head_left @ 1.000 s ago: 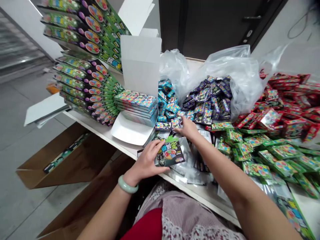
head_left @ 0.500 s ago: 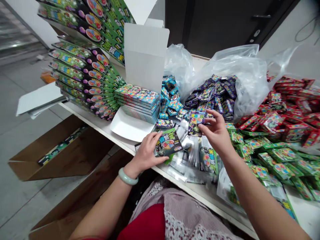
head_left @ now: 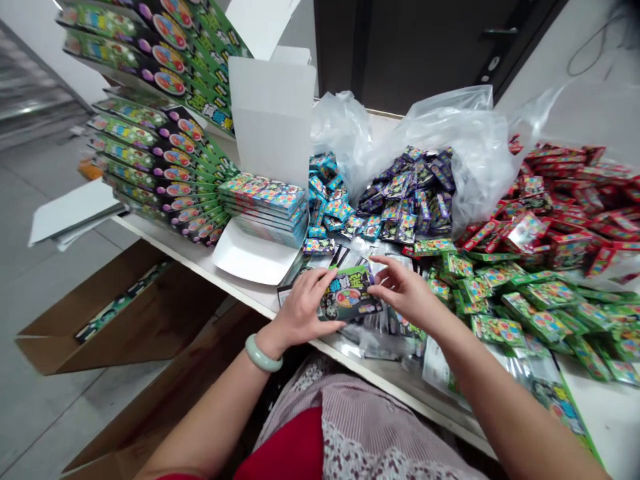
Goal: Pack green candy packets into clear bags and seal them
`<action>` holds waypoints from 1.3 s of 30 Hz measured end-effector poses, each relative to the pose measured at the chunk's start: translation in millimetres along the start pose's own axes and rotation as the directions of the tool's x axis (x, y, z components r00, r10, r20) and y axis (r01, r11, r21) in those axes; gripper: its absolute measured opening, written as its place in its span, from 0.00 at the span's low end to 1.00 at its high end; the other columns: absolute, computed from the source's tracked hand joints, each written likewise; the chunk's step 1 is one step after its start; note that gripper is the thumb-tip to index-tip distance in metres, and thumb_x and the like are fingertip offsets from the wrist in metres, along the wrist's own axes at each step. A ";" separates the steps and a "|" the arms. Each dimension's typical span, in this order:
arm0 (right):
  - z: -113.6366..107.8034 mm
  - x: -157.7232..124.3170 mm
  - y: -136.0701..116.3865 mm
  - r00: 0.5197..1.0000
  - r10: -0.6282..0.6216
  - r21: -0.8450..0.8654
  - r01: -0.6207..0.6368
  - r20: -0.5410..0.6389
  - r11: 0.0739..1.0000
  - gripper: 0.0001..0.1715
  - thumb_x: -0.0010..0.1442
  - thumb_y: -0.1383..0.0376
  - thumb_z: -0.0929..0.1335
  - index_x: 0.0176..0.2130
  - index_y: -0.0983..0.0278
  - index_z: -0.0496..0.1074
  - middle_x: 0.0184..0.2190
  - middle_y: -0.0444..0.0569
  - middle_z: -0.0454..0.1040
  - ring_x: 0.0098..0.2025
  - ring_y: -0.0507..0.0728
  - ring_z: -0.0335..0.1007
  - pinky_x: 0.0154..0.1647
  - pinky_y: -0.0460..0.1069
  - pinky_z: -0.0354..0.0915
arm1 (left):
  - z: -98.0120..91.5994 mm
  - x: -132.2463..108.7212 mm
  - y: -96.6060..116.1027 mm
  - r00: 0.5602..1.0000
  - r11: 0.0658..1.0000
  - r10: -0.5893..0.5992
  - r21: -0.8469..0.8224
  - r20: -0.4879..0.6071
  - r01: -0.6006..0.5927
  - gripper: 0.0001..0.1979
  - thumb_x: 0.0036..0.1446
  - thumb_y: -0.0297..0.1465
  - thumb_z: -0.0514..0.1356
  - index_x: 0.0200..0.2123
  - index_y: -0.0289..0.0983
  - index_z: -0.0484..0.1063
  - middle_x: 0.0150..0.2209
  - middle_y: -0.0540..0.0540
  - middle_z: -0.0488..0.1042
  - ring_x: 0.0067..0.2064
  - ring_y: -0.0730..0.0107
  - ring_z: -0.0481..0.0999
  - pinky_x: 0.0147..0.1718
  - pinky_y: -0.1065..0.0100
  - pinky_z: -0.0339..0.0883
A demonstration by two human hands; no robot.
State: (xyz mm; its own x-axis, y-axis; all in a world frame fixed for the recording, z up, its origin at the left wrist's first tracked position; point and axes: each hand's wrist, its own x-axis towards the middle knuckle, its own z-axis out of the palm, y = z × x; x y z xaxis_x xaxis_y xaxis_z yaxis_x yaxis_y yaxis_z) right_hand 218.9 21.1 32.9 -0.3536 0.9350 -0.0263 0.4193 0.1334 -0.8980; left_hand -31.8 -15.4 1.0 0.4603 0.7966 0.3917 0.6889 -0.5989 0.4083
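Observation:
My left hand [head_left: 300,308], with a pale green bangle on its wrist, grips the left side of a black and green printed pouch [head_left: 350,298] just above the white table's [head_left: 200,257] front edge. My right hand [head_left: 407,291] is closed in a pinch at the pouch's right upper edge. I cannot see whether anything small sits between its fingers. Flat empty pouches [head_left: 385,330] lie under both hands. Piles of small packs lie just beyond: blue [head_left: 327,200], purple [head_left: 410,197], green [head_left: 525,303] and red [head_left: 560,207].
Stacked green display boxes [head_left: 160,153] lean at the table's left, beside an open white carton [head_left: 273,120] holding flat colourful boxes [head_left: 265,203]. The purple packs spill from a clear plastic bag [head_left: 465,140]. Open cardboard boxes [head_left: 115,313] stand on the floor at left.
My right hand reached into the pile, lifted a small purple pack, then came down to the pouch's right edge. The pack no longer shows. My left hand kept its hold on the pouch.

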 end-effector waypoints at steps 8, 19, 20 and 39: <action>22.2 3.2 3.5 0.973 -0.221 -0.153 0.228 0.060 0.962 0.24 0.65 0.50 0.60 0.36 0.60 0.78 0.63 0.57 0.60 0.67 0.66 0.50 0.63 0.65 0.53 | -3.4 -3.7 -4.5 0.997 0.995 -0.077 -0.068 -0.007 0.077 0.50 0.46 0.43 0.69 0.66 0.39 0.47 0.57 0.35 0.61 0.58 0.47 0.64 0.57 0.46 0.62; 28.5 199.0 16.9 0.948 0.058 -0.228 -0.134 -0.314 0.964 0.18 0.54 0.66 0.69 0.46 0.65 0.72 0.43 0.56 0.77 0.47 0.61 0.74 0.50 0.55 0.66 | -33.8 -24.0 -20.5 0.976 0.977 -0.212 -0.020 -0.041 0.211 0.51 0.46 0.38 0.70 0.67 0.43 0.45 0.57 0.36 0.61 0.59 0.46 0.64 0.56 0.47 0.64; 32.1 207.8 19.9 0.943 0.076 -0.231 -0.157 -0.325 0.960 0.18 0.53 0.65 0.70 0.45 0.65 0.72 0.40 0.55 0.78 0.44 0.61 0.74 0.47 0.55 0.67 | -34.7 -25.2 -21.7 0.974 0.975 -0.221 -0.017 -0.044 0.220 0.50 0.46 0.38 0.70 0.67 0.44 0.45 0.57 0.36 0.61 0.59 0.46 0.64 0.56 0.47 0.64; -41.8 59.6 58.7 0.998 0.063 -0.276 -0.065 -0.018 0.959 0.11 0.54 0.62 0.70 0.37 0.65 0.73 0.27 0.45 0.76 0.29 0.54 0.71 0.33 0.49 0.68 | -25.8 -10.6 -16.3 0.995 0.994 -0.099 -0.034 0.032 0.100 0.47 0.49 0.42 0.68 0.66 0.42 0.48 0.56 0.37 0.62 0.58 0.47 0.65 0.57 0.47 0.63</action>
State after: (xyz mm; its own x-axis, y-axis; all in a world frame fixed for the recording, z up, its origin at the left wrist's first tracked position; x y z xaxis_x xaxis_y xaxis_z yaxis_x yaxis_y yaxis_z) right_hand 257.4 98.4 -3.1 -0.3115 0.9473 -0.0748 0.6560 0.1575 -0.7382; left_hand -62.4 -16.2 11.5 0.4077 0.8540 0.3233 0.7117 -0.5190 0.4734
